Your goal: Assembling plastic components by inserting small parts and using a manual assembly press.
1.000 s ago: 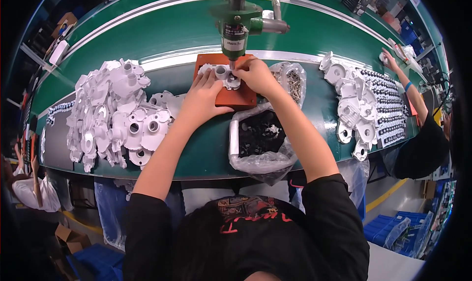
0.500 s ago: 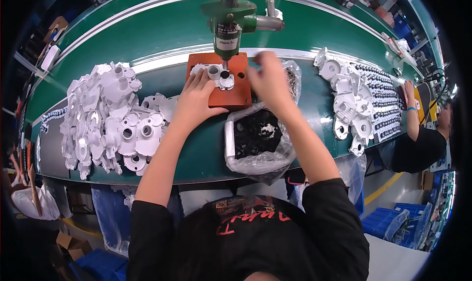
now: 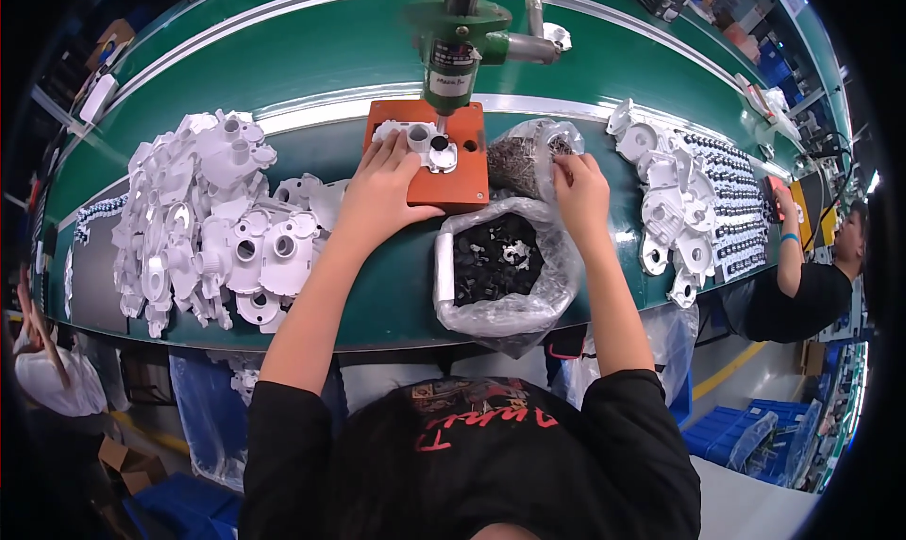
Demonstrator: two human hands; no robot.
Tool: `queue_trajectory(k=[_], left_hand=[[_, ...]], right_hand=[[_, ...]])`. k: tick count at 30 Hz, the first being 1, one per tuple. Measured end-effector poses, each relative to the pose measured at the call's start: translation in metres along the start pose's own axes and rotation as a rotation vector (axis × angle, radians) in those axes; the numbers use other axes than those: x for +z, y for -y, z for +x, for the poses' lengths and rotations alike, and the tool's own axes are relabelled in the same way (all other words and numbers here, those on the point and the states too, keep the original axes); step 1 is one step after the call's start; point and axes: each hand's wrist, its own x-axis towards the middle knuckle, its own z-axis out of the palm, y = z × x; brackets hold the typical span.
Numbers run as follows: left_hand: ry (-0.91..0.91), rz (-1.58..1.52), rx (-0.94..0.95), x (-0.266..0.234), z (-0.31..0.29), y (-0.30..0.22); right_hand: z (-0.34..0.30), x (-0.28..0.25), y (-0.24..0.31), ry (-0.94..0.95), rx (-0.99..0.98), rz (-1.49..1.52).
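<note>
My left hand (image 3: 382,183) lies on a white plastic housing (image 3: 418,138) with its fingers stretched out and its thumb spread over the orange block. The housing sits in the orange fixture block (image 3: 456,190), with a round black piece (image 3: 440,143) on it. Directly above hangs a green power screwdriver (image 3: 449,77), its bit coming down close to the black piece. At the right side of a clear bag of small metal screws (image 3: 514,160), my right hand (image 3: 582,195) has its fingertips pinched together. What they hold, if anything, is too small to make out.
A big pile of white housings (image 3: 203,224) covers the left of the bench. Nearer me stands a plastic-lined box of small black parts (image 3: 495,266). To the right lie white covers (image 3: 668,195) and rows of black parts (image 3: 736,200), where a co-worker (image 3: 793,285) reaches in.
My right hand has moved right, from beside the screwdriver to the screw bag, and its fingers have closed. My left hand stays on the housing.
</note>
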Motion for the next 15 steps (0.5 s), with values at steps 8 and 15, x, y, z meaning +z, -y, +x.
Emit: queue_trajectory(k=[8, 15], left_hand=[[-0.042, 0.015, 0.023, -0.001, 0.0, 0.0], [-0.04, 0.012, 0.026, -0.002, -0.002, 0.002]], right_hand=[[0.017, -0.022, 0.019, -0.245, -0.124, 0.217], [0.042, 0.015, 0.098, 0.352, -0.169, 0.36]])
